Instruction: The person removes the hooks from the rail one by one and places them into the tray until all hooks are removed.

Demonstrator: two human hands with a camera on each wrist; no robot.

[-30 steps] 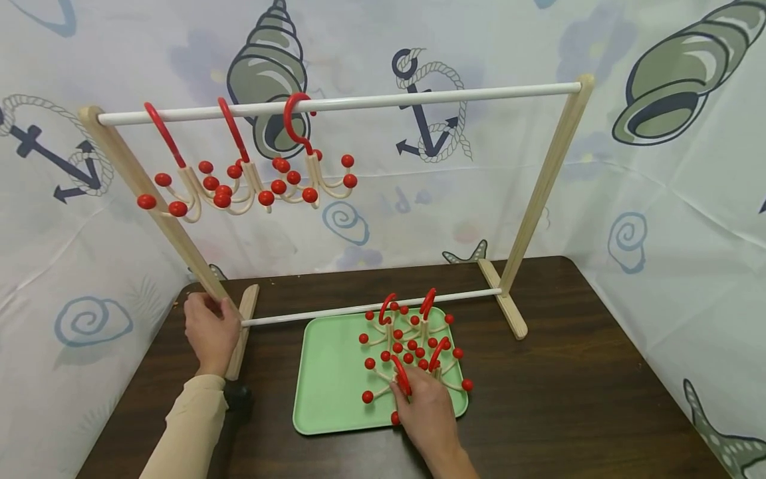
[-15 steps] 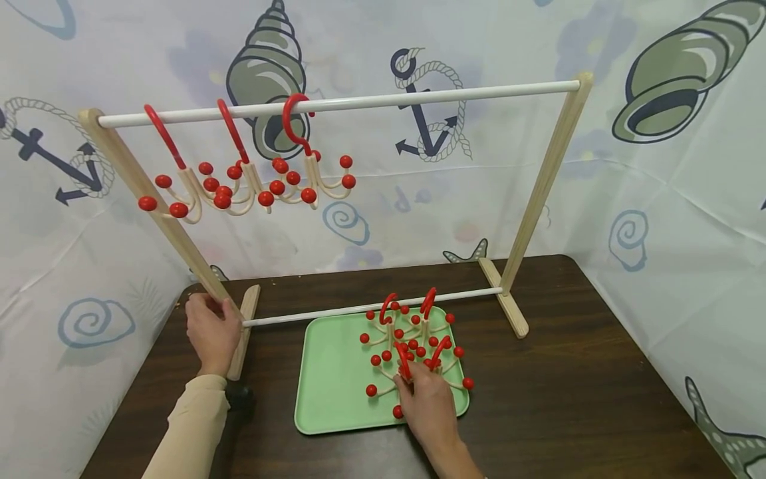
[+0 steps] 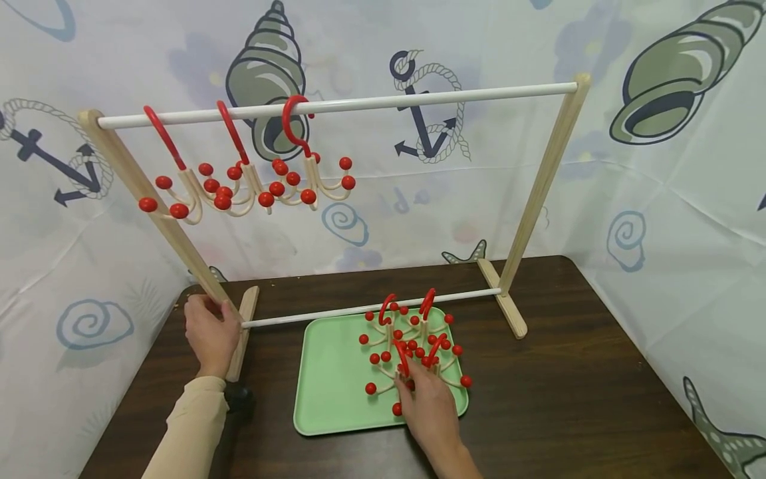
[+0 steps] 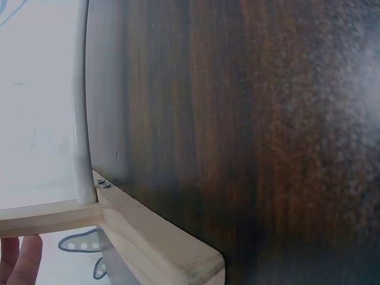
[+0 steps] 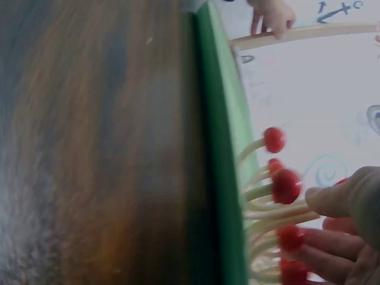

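Note:
My right hand (image 3: 432,402) pinches the stem of a small multi-arm hook hanger (image 3: 401,357) with a red hook on top and red balls on its pale curved arms. This hanger is at the front of a green tray (image 3: 329,379), among several others like it. In the right wrist view, thumb and fingers (image 5: 326,200) close around pale stems near the red balls, just inside the tray's edge. My left hand (image 3: 212,336) grips the lower part of the rack's left wooden post (image 3: 182,243). Fingertips (image 4: 28,256) show beside that post in the left wrist view.
The rack's white top rail (image 3: 443,98) carries three similar hangers (image 3: 314,173) toward its left end. A white lower rail (image 3: 335,311) runs just behind the tray. The right wooden foot (image 3: 505,303) stands on the dark table (image 3: 568,372); a patterned cloth hangs behind.
My right hand has shifted slightly away from me with the hanger, mostly between the first two frames. The left hand stays on the post.

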